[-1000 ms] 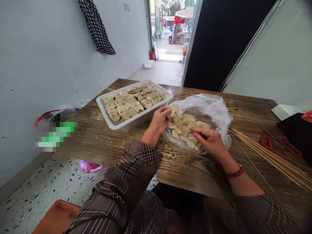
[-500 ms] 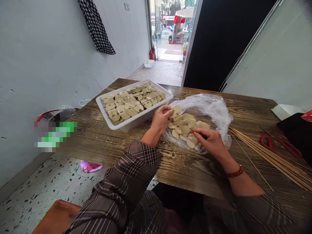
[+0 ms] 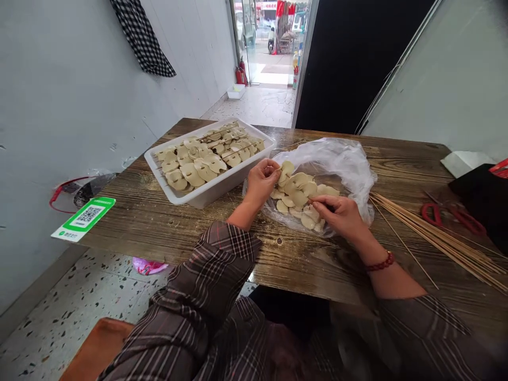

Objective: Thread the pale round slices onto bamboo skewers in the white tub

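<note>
My left hand (image 3: 261, 185) is closed in a pinch at the edge of a thin, round, pale beige slice (image 3: 287, 168). Lower and to the right, my right hand (image 3: 337, 212) pinches the end of a thin skewer, mostly hidden by fingers and slices. Several slices (image 3: 298, 186) overlap in a row between my hands, seemingly threaded on that skewer. Beneath them, loose slices (image 3: 309, 217) lie on a clear plastic bag (image 3: 337, 156) spread open on the table.
A white plastic tub (image 3: 198, 200) holds many skewered slices at the left. Bare bamboo skewers (image 3: 432, 233) and red-handled scissors (image 3: 432, 214) lie at the right on the wooden table (image 3: 190, 233). A green QR-code card (image 3: 85, 218) sits at the left edge.
My left fingers have shifted on the slice, which now sits flatter beside the row. My right hand stays at the skewer end. The view has tilted slightly downward.
</note>
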Demonstrator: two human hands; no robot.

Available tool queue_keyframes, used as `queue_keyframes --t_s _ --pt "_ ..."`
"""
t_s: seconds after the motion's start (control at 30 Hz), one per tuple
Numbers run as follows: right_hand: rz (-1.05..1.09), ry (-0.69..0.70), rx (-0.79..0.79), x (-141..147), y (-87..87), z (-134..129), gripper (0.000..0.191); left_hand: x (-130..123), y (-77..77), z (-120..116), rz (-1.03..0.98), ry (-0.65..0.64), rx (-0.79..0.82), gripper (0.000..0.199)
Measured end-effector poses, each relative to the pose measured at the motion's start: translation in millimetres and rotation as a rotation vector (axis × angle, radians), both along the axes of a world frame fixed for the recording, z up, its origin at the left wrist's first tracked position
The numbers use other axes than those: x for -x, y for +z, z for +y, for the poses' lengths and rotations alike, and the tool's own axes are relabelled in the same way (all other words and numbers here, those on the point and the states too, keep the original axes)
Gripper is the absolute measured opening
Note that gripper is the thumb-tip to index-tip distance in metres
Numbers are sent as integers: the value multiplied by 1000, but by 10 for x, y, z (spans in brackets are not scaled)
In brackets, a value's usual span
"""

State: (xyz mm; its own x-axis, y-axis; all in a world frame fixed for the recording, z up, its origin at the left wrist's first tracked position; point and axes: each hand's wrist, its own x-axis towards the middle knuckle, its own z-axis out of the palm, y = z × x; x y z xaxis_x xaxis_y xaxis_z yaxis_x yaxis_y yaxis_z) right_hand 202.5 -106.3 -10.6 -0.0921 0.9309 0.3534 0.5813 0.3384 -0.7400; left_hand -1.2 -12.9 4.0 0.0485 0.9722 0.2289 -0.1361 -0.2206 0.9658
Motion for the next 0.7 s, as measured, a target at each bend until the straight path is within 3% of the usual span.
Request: queue_keyframes --t_s 0.17,0.3,0.5,0.7 --pt "70 -10 52 -5 31 -7 24 -37 42 -45 7 -71 37 12" --pt "147 -23 91 -18 37 -9 26 -33 68 -77 -164 -121 158 15" --pt "129 -6 78 3 22 -4 26 -63 63 -109 -358 -294 343 25" --pt "94 33 102 11 3 -13 29 -40 80 -98 -404 -237 360 22"
